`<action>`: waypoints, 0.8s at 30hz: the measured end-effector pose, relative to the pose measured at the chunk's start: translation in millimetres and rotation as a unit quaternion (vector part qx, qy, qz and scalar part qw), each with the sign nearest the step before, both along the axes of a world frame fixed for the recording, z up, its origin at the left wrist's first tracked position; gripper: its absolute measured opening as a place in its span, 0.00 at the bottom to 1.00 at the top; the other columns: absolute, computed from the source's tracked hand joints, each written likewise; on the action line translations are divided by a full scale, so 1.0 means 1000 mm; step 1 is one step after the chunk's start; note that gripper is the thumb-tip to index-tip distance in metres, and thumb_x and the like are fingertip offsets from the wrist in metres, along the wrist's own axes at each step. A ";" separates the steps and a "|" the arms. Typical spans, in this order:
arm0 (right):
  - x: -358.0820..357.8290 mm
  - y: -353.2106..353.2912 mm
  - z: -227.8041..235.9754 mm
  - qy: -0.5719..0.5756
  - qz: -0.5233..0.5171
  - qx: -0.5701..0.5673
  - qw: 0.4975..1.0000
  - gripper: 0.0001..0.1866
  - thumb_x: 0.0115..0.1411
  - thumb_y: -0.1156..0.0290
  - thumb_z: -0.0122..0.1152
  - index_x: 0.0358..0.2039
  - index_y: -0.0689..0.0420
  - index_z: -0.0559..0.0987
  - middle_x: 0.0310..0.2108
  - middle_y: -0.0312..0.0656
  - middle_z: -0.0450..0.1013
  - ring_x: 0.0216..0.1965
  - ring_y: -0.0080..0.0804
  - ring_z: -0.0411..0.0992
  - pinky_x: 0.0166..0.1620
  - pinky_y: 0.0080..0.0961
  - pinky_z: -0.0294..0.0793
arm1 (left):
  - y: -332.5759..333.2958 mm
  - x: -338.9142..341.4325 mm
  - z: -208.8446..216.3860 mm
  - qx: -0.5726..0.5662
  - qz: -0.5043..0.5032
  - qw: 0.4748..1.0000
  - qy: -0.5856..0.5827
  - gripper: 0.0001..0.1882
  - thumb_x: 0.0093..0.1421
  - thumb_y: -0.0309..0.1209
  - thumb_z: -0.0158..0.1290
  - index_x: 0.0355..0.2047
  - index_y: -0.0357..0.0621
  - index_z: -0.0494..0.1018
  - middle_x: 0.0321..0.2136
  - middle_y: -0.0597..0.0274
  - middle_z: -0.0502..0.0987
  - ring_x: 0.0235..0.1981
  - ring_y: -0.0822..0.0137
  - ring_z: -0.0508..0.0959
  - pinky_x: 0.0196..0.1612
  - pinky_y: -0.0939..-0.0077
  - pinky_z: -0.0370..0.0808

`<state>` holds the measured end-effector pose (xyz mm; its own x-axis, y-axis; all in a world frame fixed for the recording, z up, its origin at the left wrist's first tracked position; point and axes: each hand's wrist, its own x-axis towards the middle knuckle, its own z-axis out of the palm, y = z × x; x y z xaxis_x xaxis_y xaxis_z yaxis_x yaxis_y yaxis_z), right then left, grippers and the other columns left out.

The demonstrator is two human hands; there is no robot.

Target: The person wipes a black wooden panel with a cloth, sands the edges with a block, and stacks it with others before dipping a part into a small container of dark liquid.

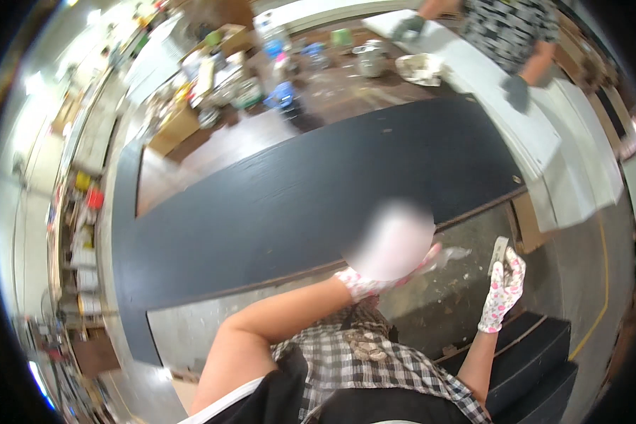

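My left hand (362,284), in a white glove with a pink floral print, is raised at the near edge of a large dark board (311,184). A pale blurred patch covers most of this hand, so its hold cannot be made out; one finger reaches out to the right. Next to it is a bit of clear plastic film (451,257). Off to the right, my right hand (503,297), gloved alike, is closed on a small flat pale strip (499,253), which sticks up from the fingers.
Dark boards (537,367) are stacked low at my right. Behind the board, a brown table (339,85) holds bottles, a metal pot (369,58), a white cloth (420,69) and cardboard boxes (173,131). At the far right, a co-worker's gloved hands (516,93) rest by white panels (487,85).
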<state>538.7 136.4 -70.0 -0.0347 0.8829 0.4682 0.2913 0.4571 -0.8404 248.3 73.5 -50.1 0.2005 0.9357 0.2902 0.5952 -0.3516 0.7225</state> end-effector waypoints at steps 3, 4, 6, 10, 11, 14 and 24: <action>-0.063 0.010 0.032 -0.022 0.099 0.036 0.994 0.21 0.60 0.83 0.60 0.55 0.57 0.78 0.52 0.38 0.72 0.53 0.29 0.70 0.56 0.27 0.69 | -0.102 -0.063 0.057 0.099 0.101 0.958 0.248 0.21 0.48 0.38 0.62 0.44 0.52 0.79 0.45 0.58 0.77 0.48 0.56 0.75 0.56 0.47 0.70; -0.095 0.012 0.044 -0.077 0.113 0.125 0.983 0.19 0.59 0.81 0.62 0.52 0.58 0.78 0.50 0.40 0.73 0.50 0.31 0.72 0.50 0.26 0.73 | -0.135 -0.089 0.058 0.175 0.138 0.939 0.263 0.19 0.46 0.37 0.63 0.40 0.53 0.80 0.43 0.60 0.77 0.45 0.57 0.77 0.53 0.50 0.72; -0.157 0.002 0.053 -0.029 0.209 0.073 0.975 0.20 0.58 0.81 0.64 0.52 0.57 0.78 0.49 0.40 0.73 0.47 0.28 0.72 0.46 0.23 0.73 | -0.207 -0.136 0.049 0.130 0.193 0.933 0.274 0.20 0.44 0.35 0.62 0.41 0.53 0.79 0.41 0.60 0.77 0.43 0.56 0.78 0.49 0.50 0.74; -0.296 -0.043 0.079 -0.021 0.381 0.108 0.918 0.19 0.56 0.80 0.66 0.49 0.56 0.79 0.47 0.41 0.74 0.45 0.29 0.73 0.41 0.23 0.73 | -0.324 -0.217 0.068 0.115 0.299 0.908 0.269 0.20 0.44 0.30 0.63 0.41 0.51 0.79 0.36 0.58 0.80 0.39 0.51 0.80 0.50 0.54 0.74; -0.332 -0.061 0.090 -0.041 0.419 0.126 0.898 0.19 0.55 0.80 0.66 0.49 0.56 0.79 0.47 0.42 0.74 0.45 0.31 0.73 0.41 0.23 0.74 | -0.354 -0.235 0.067 0.125 0.335 0.895 0.268 0.21 0.44 0.30 0.63 0.42 0.51 0.79 0.37 0.57 0.80 0.40 0.51 0.80 0.49 0.53 0.75; -0.442 -0.128 0.112 -0.068 0.527 0.179 0.828 0.20 0.53 0.79 0.67 0.48 0.57 0.79 0.44 0.45 0.74 0.44 0.36 0.74 0.43 0.28 0.75 | -0.453 -0.291 0.024 0.095 0.424 0.858 0.276 0.23 0.46 0.34 0.62 0.46 0.52 0.80 0.44 0.57 0.81 0.45 0.50 0.79 0.51 0.52 0.74; -0.710 -0.406 0.135 -0.169 0.721 0.307 0.598 0.14 0.56 0.70 0.61 0.44 0.48 0.81 0.34 0.42 0.76 0.33 0.41 0.75 0.36 0.36 0.78 | -0.678 -0.430 0.002 0.185 0.869 0.456 -0.056 0.10 0.69 0.33 0.51 0.34 0.40 0.77 0.28 0.64 0.79 0.31 0.69 0.78 0.33 0.72 0.74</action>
<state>-171.4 -269.2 65.5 -0.7366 -0.5130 0.4408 -0.6719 0.6299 -0.3896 -181.7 -604.0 -47.8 -0.7856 -0.4638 0.4095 0.1736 0.4700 0.8654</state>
